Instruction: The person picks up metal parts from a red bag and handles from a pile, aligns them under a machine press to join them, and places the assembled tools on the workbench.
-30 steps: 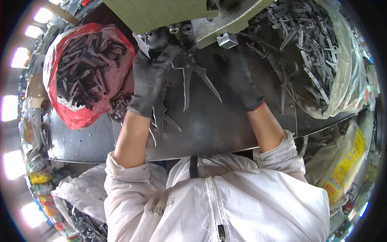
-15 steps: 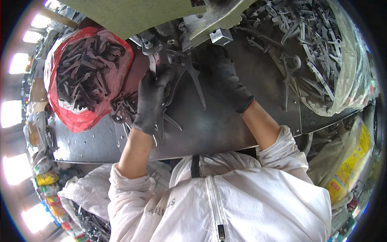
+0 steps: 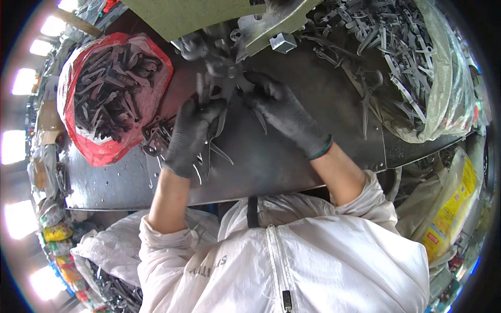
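In a dark grey knit glove, my left hand (image 3: pixel 194 128) is closed round a flat metal lever piece (image 3: pixel 201 87) that stands up past the thumb. My right hand (image 3: pixel 284 107), gloved alike, pinches a plier-shaped metal piece (image 3: pixel 229 83) near its joint, just below the machine head (image 3: pixel 222 49). One slim leg of that piece points down between my hands. More thin metal legs (image 3: pixel 222 153) stick out beside my left palm; how they are held is hidden. Motion blurs the parts under the machine.
At the left stands a red-rimmed bag (image 3: pixel 65 99) full of dark metal levers. A pale sack (image 3: pixel 443 99) of metal parts lies far right, with loose pieces (image 3: pixel 367 99) beside it. Linked metal parts (image 3: pixel 155 136) lie by my left wrist. A green machine body (image 3: pixel 182 18) overhangs the dark metal table (image 3: pixel 292 167).
My right hand has come left and nearer, from beside the machine to the plier-shaped piece, and grips it. My left hand has shifted slightly nearer, its lever piece moving with it.
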`<move>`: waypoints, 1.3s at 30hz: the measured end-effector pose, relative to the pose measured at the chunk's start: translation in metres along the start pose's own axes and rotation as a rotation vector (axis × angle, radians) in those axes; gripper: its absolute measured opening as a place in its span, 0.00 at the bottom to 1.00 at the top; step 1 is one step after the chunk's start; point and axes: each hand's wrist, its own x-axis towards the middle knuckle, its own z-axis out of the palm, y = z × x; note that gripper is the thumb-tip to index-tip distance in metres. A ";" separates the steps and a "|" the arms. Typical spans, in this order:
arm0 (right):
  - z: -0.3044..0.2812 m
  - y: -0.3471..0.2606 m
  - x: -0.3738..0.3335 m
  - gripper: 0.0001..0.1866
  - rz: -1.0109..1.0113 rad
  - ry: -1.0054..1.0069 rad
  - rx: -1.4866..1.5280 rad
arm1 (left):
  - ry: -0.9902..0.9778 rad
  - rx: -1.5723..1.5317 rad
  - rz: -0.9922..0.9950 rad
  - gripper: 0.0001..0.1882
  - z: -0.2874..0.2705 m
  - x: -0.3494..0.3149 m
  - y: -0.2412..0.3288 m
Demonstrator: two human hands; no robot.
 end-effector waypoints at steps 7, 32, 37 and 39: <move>-0.024 0.019 0.026 0.16 -0.747 0.202 -1.132 | 0.219 0.098 -0.059 0.08 -0.040 -0.044 0.004; -0.022 0.051 0.011 0.15 -0.915 0.235 -1.834 | 0.167 0.863 0.307 0.18 -0.010 -0.020 0.019; -0.114 0.035 -0.164 0.12 -0.456 0.748 -1.029 | 0.042 0.774 0.402 0.23 0.015 0.011 0.006; -0.153 0.055 -0.247 0.13 -0.203 1.019 -1.002 | -0.020 0.820 0.291 0.25 0.025 0.013 0.000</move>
